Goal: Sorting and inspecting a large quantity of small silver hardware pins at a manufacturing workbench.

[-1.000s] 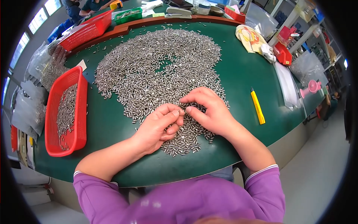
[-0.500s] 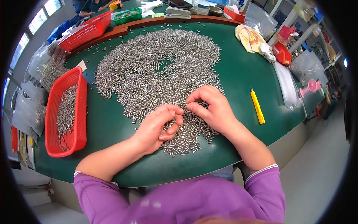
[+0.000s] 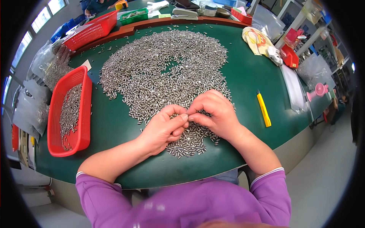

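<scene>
A broad spread of small silvery metal pins [image 3: 152,64] covers the middle of the green table [image 3: 251,79]. Over its near part, the fingertips of both my hands meet. My left hand [image 3: 161,129] is closed, its thumb pressed to the forefinger. My right hand [image 3: 213,114] pinches with thumb and forefinger right beside the left fingertips. Whatever lies between the fingers is too small and hidden to make out. More loose metal pins [image 3: 188,146] lie below and between my hands. At the left stands a red perforated basket [image 3: 86,110] partly filled with the same pins.
A yellow utility knife [image 3: 264,109] lies to the right. Bags of metal parts [image 3: 32,104] crowd the left edge. A printed cloth [image 3: 256,41], red bin [image 3: 289,57] and pink spool-like object [image 3: 319,90] are at the right. Across the table, another person [image 3: 99,5] sits beyond a reddish-brown ledge [image 3: 152,24].
My left thumb and forefinger have closed, and the fingertips of both hands have come together. The whole view has shifted slightly.
</scene>
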Motion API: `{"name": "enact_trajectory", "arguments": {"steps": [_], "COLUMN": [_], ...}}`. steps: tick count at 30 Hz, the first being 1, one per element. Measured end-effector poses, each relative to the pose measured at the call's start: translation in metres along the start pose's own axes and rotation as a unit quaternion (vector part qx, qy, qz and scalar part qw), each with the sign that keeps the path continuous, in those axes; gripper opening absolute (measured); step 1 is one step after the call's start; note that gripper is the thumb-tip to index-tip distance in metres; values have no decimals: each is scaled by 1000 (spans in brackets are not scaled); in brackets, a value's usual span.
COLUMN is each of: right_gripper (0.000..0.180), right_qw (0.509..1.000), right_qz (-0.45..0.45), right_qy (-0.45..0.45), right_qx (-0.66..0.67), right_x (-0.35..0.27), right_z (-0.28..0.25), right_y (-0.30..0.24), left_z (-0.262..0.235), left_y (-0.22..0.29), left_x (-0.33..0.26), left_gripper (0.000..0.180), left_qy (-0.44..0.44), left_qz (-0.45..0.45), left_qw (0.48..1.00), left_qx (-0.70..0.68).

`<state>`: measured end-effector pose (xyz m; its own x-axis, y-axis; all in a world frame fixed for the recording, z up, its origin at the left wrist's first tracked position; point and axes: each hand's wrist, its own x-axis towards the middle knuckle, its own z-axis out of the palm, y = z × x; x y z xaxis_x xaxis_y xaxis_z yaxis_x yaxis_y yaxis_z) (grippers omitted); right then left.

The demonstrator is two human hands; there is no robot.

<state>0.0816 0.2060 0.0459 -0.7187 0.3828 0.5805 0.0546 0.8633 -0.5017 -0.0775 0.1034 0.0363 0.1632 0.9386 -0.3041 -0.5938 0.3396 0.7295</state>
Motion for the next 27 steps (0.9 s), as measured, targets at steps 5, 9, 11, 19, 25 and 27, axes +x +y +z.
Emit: {"name": "enact_trajectory", "arguments": {"steps": [5, 9, 11, 19, 25, 27], "right_gripper": [13, 13, 14, 8, 8, 8], "right_qw": [1000, 999, 999, 877, 856, 866], "right_qz": [7, 19, 19, 255, 261, 265], "right_qy": [-3, -21, -24, -64, -52, -40], "right_qx": [19, 26, 24, 402, 443, 422], "right_x": [-1, -1, -1, -5, -7, -8], "right_z": [2, 1, 1, 7, 10, 10], "right_y": [0, 0, 0, -3, 1, 3], "left_z": [-1, -1, 0, 1, 3, 3], "left_y": [-1, -1, 0, 2, 4, 4], "left_x": [1, 1, 1, -2, -2, -1], "left_gripper": [13, 11, 11, 14, 15, 15], "left_qy": [-1, -2, -2, -13, 1, 2], "left_qz": [1, -1, -12, -37, -72, -81], "left_qw": [1000, 1000, 1000, 999, 996, 996], "left_qx": [-10, -7, -8, -24, -43, -45]}}
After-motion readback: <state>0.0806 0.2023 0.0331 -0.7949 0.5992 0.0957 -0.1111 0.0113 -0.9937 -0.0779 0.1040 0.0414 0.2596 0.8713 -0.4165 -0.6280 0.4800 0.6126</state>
